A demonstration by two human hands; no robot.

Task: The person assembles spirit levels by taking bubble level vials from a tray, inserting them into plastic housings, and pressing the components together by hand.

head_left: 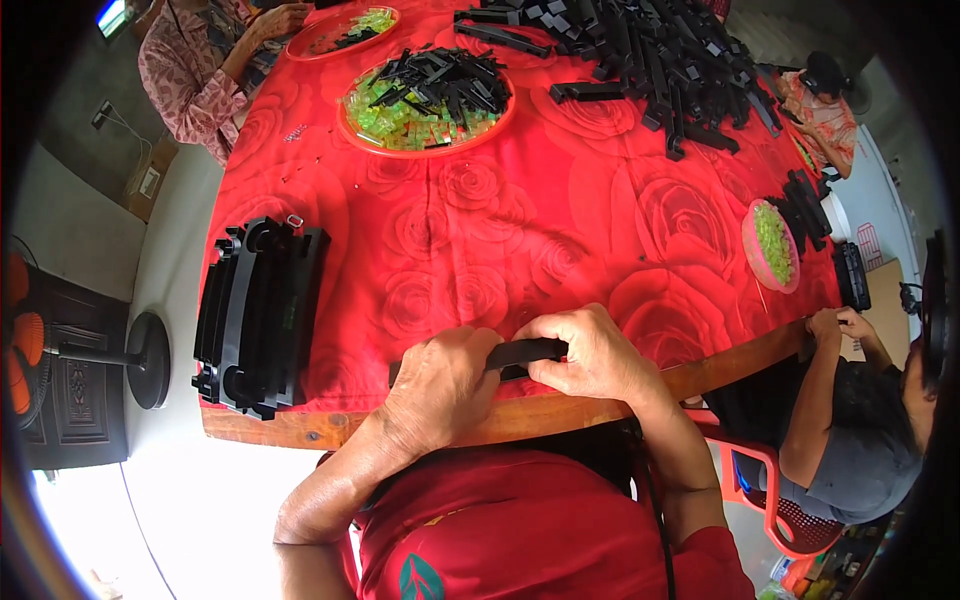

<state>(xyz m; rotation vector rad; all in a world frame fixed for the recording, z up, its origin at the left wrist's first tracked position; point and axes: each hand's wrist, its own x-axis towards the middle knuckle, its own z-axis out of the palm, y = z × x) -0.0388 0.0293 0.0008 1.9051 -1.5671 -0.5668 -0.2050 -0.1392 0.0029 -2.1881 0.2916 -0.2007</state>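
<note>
A long black plastic part (522, 352) lies across the table's near edge, with both my hands closed on it. My left hand (445, 378) wraps over its left stretch and hides most of that side. Toward its right end, my right hand (588, 352) pinches it between thumb and fingers. Under the part, a second dark piece shows in a narrow strip; whether the two are joined I cannot tell. Left of my hands, several similar black plastic parts (262, 315) are stacked side by side near the table's left edge.
A red tray (420, 152) of yellow-green clear pieces and black strips sits farther off, with another red tray (330, 50) beyond. Black parts (660, 70) are heaped at the far right. A pink bowl (768, 250) holds green pieces. Other people sit around the red-clothed table (480, 240).
</note>
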